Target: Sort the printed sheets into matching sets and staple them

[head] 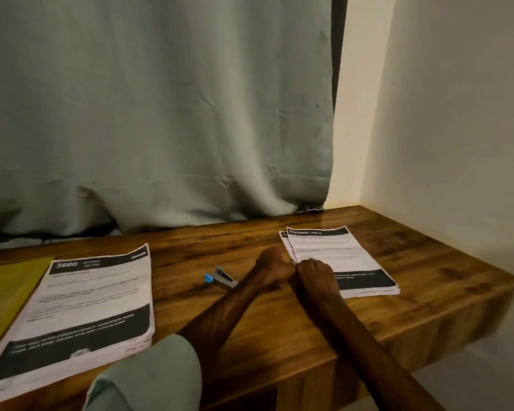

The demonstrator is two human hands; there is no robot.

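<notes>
A thick stack of printed sheets (92, 301) headed "3800" lies at the left of the wooden table (422, 262). A thinner set of sheets (339, 250) headed "DRESSING TABLE" lies at the right, its pages slightly fanned. My left hand (272, 269) rests curled at that set's left edge. My right hand (316, 277) lies on top of the set's lower left part, fingers bent. Whether either hand pinches the paper I cannot tell. A small blue and grey stapler (218, 278) sits on the table just left of my left forearm.
A yellow folder (3, 295) lies under the left stack at the table's left end. A grey-green curtain (161, 114) hangs behind the table. A cream wall (457, 129) closes the right side; the table's right edge (487, 301) drops off near it.
</notes>
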